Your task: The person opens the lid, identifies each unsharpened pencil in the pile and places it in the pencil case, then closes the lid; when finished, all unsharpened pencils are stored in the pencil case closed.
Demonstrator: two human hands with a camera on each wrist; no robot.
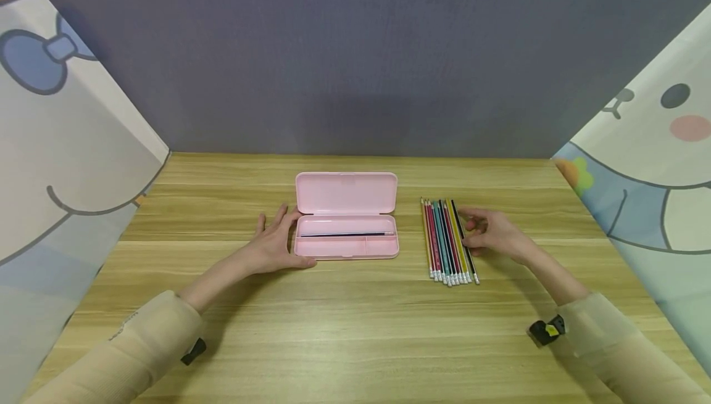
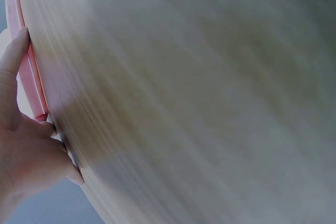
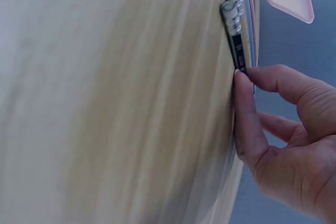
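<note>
On wooden table [image 1: 355,330]: pencil row [image 1: 449,242], long axes front-to-back, erasers nearest; right hand [image 1: 494,231] pinching outermost black pencil [image 1: 464,240]; left hand [image 1: 274,243], fingers relaxed, steadying open pink case [image 1: 347,217].

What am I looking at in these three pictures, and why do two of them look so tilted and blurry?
No machine here: a person works with two bare hands at a light wooden table. The wide picture comes from a camera worn on the head, looking down. The two tilted ones come from cameras strapped to the wrists, so close to the tabletop that it fills the view.

On the table lies an open pink plastic pencil case with one dark pencil inside. To its right is a row of coloured pencils with white eraser ends.

The left hand rests against the case's left end, fingers fairly straight. The right hand touches the black pencil at the row's right edge; the right wrist view shows thumb and forefinger at it, not yet lifting it.
</note>
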